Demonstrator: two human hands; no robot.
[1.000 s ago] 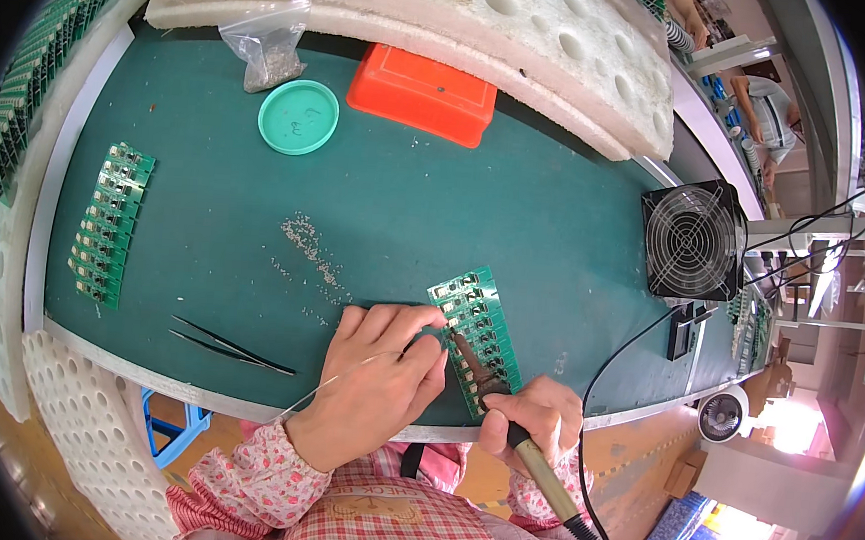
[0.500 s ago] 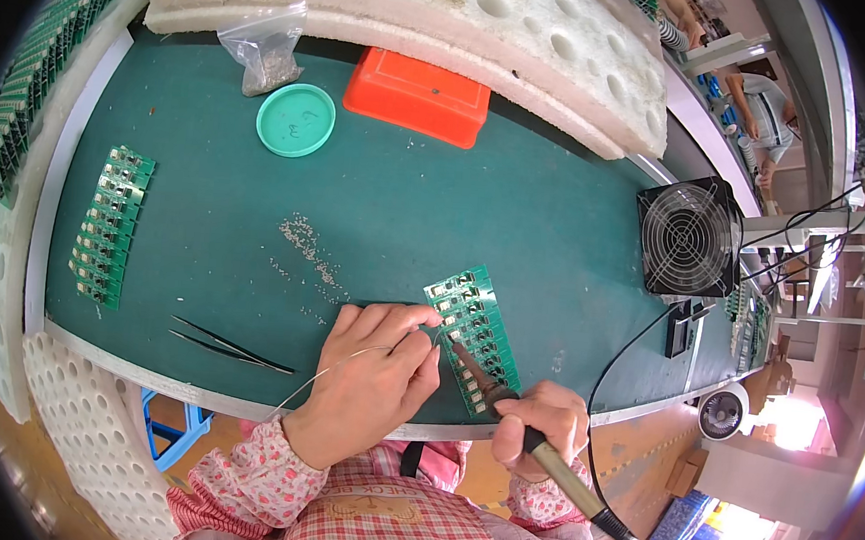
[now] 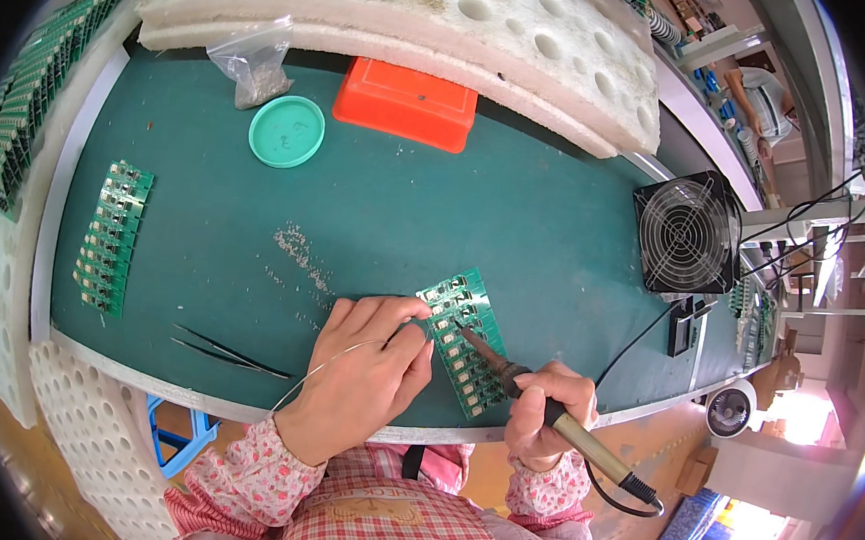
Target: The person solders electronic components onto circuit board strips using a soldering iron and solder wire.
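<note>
A green circuit board panel (image 3: 482, 366) with rows of small parts lies slantwise on the mat near its front edge. My right hand (image 3: 549, 411) grips a soldering iron (image 3: 581, 439) by its handle, and the iron's tip is over the upper half of the panel. Whether the tip touches a part is too small to tell. My left hand (image 3: 357, 370) rests beside the panel's left edge, with fingers curled and a thin solder wire (image 3: 331, 360) running across its back. The fingertips reach the panel's edge; the wire's end is hidden there.
Black tweezers (image 3: 231, 354) and a second board panel (image 3: 114, 238) lie to the left. Small loose parts (image 3: 303, 253) are scattered mid-mat. Behind are a green lid (image 3: 287, 131), plastic bag (image 3: 258, 69), red box (image 3: 404, 105) and foam slab (image 3: 419, 28). A fan (image 3: 689, 233) stands right.
The iron's tip has shifted slightly up the panel, and my right hand has moved a little to the right. My left hand stays by the panel's edge. The whole view has shifted slightly.
</note>
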